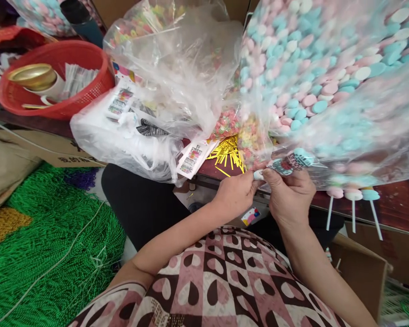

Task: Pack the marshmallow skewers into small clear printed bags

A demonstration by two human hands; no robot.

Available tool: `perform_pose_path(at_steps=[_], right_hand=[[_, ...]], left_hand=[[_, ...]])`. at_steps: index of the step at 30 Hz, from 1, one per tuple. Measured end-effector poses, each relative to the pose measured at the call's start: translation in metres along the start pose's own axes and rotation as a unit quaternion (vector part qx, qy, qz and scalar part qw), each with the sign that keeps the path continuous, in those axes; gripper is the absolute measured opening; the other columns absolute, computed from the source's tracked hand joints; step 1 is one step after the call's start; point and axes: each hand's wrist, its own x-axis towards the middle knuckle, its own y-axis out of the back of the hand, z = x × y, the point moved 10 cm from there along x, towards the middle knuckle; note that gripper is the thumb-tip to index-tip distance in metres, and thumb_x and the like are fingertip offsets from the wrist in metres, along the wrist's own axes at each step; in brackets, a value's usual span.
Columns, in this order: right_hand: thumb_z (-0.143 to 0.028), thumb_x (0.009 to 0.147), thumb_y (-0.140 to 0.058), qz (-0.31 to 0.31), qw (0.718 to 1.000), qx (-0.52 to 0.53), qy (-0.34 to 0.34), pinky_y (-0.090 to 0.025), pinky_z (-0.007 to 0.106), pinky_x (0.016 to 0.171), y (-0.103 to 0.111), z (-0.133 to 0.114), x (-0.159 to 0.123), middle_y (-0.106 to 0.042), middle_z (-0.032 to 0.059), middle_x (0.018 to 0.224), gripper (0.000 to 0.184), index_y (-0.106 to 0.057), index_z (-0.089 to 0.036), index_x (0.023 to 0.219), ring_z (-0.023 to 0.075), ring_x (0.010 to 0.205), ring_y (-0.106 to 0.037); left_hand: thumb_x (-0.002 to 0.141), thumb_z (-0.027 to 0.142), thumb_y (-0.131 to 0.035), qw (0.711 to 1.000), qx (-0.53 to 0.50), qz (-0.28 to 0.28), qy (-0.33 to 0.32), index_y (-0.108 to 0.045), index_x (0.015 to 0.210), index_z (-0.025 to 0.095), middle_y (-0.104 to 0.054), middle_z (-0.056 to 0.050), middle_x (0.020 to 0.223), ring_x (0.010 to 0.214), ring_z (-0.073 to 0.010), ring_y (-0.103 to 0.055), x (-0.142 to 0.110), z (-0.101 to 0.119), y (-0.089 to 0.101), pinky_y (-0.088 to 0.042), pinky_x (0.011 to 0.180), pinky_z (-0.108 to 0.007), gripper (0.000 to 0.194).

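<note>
My right hand (291,197) is closed around a small printed clear plastic bag (289,162), whose top end points right. Against it, my left hand (236,194) is closed in a pinch at the bag's lower end. A small white bit (258,175) shows between the fingertips; I cannot tell whether it is part of the bag or a finger covering. Gold twist ties (226,152) lie just beyond my left hand. At the table edge to the right, three marshmallow pops (353,195) in pink, white and blue have their sticks hanging over.
A huge clear bag of pastel marshmallow discs (310,97) fills the right. Bags of colourful gummies (226,122) and printed pouches (192,156) lie centre and left. A red basket (102,68) stands far left, above green cords (54,236). An open cardboard box (361,259) sits below right.
</note>
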Motion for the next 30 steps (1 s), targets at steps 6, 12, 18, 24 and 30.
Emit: perform_pose_path(at_steps=[6, 12, 18, 24, 30], right_hand=[[-0.042, 0.094, -0.058, -0.181, 0.972, -0.151, 0.013, -0.056, 0.034, 0.078, -0.050, 0.005, 0.027, -0.076, 0.0019, 0.094, 0.026, -0.072, -0.025, 0.108, 0.0186, 0.084, -0.070], [-0.019, 0.093, -0.051, -0.351, 0.783, -0.478, 0.189, -0.047, 0.042, 0.090, -0.119, 0.025, 0.030, -0.073, 0.0120, 0.115, 0.026, -0.073, -0.018, 0.107, 0.0281, 0.105, -0.064], [-0.020, 0.097, -0.043, -0.363, 0.659, -0.621, 0.220, -0.039, 0.037, 0.074, -0.130, 0.047, 0.030, -0.070, 0.0163, 0.095, 0.029, -0.071, -0.013, 0.094, 0.0283, 0.091, -0.060], [-0.016, 0.088, -0.047, -0.343, 0.740, -0.548, 0.187, -0.039, 0.033, 0.069, -0.119, 0.045, 0.044, -0.068, 0.0121, 0.084, 0.020, -0.066, -0.016, 0.083, 0.0236, 0.079, -0.060], [-0.020, 0.084, -0.050, -0.252, 0.881, -0.395, 0.071, -0.043, 0.030, 0.064, -0.084, 0.045, 0.066, -0.068, 0.0036, 0.073, 0.014, -0.063, -0.018, 0.084, 0.0181, 0.066, -0.060]], left_hand=[[0.092, 0.036, -0.054, 0.966, -0.249, 0.068, 0.035, -0.060, 0.079, 0.018, -0.043, 0.006, 0.054, 0.046, -0.0066, -0.036, 0.000, -0.026, 0.049, -0.028, 0.047, -0.020, 0.024], [0.087, 0.040, -0.066, 0.843, -0.503, 0.170, 0.089, -0.055, 0.074, 0.018, -0.038, 0.009, 0.051, 0.035, -0.0017, -0.026, -0.001, -0.049, 0.096, -0.023, 0.035, -0.015, 0.028], [0.087, 0.041, -0.067, 0.815, -0.552, 0.144, 0.104, -0.053, 0.075, 0.017, -0.040, 0.009, 0.052, 0.034, -0.0009, -0.027, -0.001, -0.052, 0.089, -0.024, 0.033, -0.013, 0.030], [0.088, 0.038, -0.066, 0.805, -0.571, 0.127, 0.097, -0.054, 0.076, 0.017, -0.043, 0.009, 0.053, 0.034, -0.0006, -0.028, 0.001, -0.052, 0.082, -0.022, 0.032, -0.012, 0.027], [0.086, 0.040, -0.068, 0.817, -0.558, 0.108, 0.101, -0.056, 0.077, 0.017, -0.044, 0.009, 0.052, 0.033, -0.0006, -0.028, 0.002, -0.051, 0.075, -0.023, 0.032, -0.013, 0.028]])
